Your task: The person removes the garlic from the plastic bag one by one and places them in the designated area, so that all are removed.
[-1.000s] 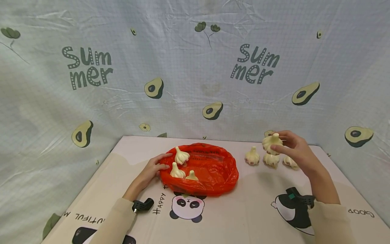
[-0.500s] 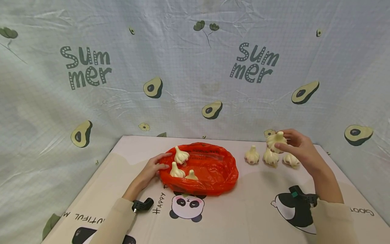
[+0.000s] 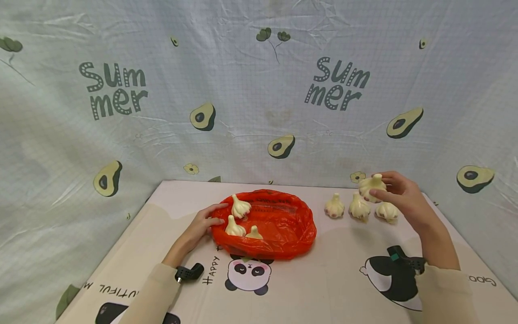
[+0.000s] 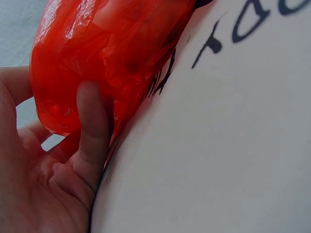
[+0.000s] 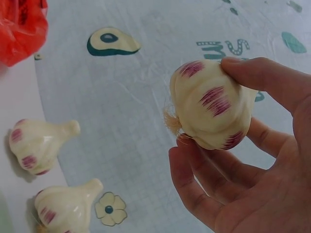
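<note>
My right hand (image 3: 404, 195) grips a garlic bulb (image 5: 214, 104) above the table's far right. The bulb is cream with purple streaks and a tuft of dry roots. Below and beside it, three garlic bulbs stand in a row: left (image 3: 334, 207), middle (image 3: 359, 208) and right (image 3: 387, 211). At the middle, a red plastic bag (image 3: 283, 247) lies spread with its mouth up. Three bulbs are in its left part: back (image 3: 241, 208), left (image 3: 234, 227) and front (image 3: 254, 233), the last partly hidden by the rim. My left hand (image 3: 199, 227) holds the bag's left side, fingertips at its rim.
The white table (image 3: 315, 288) has printed pandas and lettering. A pale cloth (image 3: 243, 90) with avocado prints hangs behind the table and along both sides. Each wrist wears a black camera strap.
My right hand has moved slightly right with the garlic bulb, uncovering more of the middle and right bulbs in the row. The left hand and the bag stay in place.
</note>
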Action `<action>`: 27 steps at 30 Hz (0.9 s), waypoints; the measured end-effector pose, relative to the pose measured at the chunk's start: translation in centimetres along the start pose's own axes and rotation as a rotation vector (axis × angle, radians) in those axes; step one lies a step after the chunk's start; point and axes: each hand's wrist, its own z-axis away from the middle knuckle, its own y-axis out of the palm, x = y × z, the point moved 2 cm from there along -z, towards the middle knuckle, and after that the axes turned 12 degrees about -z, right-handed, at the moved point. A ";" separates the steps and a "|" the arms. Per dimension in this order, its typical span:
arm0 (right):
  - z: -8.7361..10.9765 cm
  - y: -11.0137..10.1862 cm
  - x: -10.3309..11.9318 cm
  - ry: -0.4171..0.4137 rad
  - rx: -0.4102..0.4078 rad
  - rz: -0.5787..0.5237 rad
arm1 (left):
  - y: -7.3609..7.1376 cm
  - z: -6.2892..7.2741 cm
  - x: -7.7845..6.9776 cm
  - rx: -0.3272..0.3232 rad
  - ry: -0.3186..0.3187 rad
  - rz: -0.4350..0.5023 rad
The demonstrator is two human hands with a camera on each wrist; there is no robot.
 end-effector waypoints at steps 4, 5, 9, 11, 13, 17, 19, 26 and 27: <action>0.1 -0.3 -0.1 0.011 -0.015 0.015 | 0.0 0.0 -0.1 0.000 -0.001 -0.006; 0.1 -0.4 -0.1 0.014 -0.020 0.016 | 0.0 0.1 -0.1 -0.001 -0.001 -0.003; 0.2 -0.7 -0.3 0.022 -0.028 0.020 | 0.0 0.1 -0.1 0.001 0.014 0.006; 0.2 -0.9 -0.4 0.030 -0.030 0.019 | 0.0 0.0 -0.1 0.002 0.015 0.018; 0.2 -1.1 -0.6 0.038 -0.031 0.018 | 0.0 0.0 -0.1 0.002 0.015 0.030; 0.3 -1.5 -1.0 0.040 -0.035 0.014 | 0.0 -0.1 0.0 0.001 0.006 0.041; 0.3 -1.7 -1.1 0.039 -0.040 0.009 | 0.0 -0.1 0.0 -0.001 0.000 0.041; 0.4 -2.6 -1.9 0.054 -0.064 0.011 | 0.0 0.0 -0.1 0.000 -0.002 0.023; 0.4 -2.7 -2.0 0.053 -0.067 0.010 | 0.0 0.0 -0.1 -0.001 -0.006 0.024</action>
